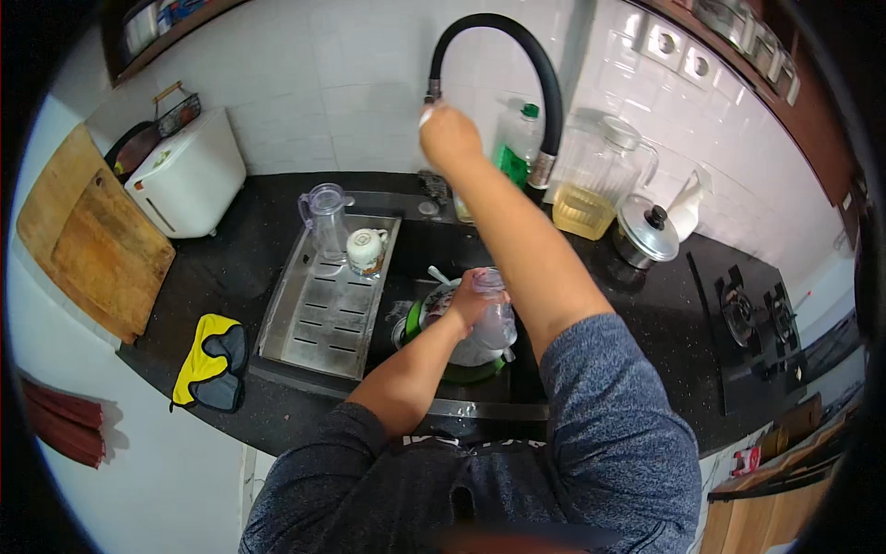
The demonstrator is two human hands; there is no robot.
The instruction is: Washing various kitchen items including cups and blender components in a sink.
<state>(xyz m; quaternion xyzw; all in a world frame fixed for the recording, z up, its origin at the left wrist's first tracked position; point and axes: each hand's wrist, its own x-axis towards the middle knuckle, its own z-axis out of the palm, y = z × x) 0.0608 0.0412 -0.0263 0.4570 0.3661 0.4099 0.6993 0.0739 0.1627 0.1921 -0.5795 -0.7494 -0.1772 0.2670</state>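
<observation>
My left hand (465, 306) holds a clear, ribbed drinking vessel (497, 324) low over the sink. Up by the tiled wall, my right hand (451, 138) is closed around the spout end of the kitchen faucet, whose black flexible hose (550, 90) arches overhead. My fist covers the spout itself, and I cannot tell whether water runs. Beneath the vessel, dishes sit in the black sink (443, 242), among them a green-rimmed one (413, 320). A utensil handle (437, 274) sticks up beside them. My right forearm hides part of the basin.
Left of the basin, a metal drain tray (325, 311) bears a clear jug (329, 228) and an upturned mug (365, 246). A yellow-grey cloth (214, 363) lies near the counter edge. Rightward stand a green-capped bottle (516, 149), a pitcher of yellowish liquid (585, 208), a lidded pot (647, 232) and a gas hob (754, 332).
</observation>
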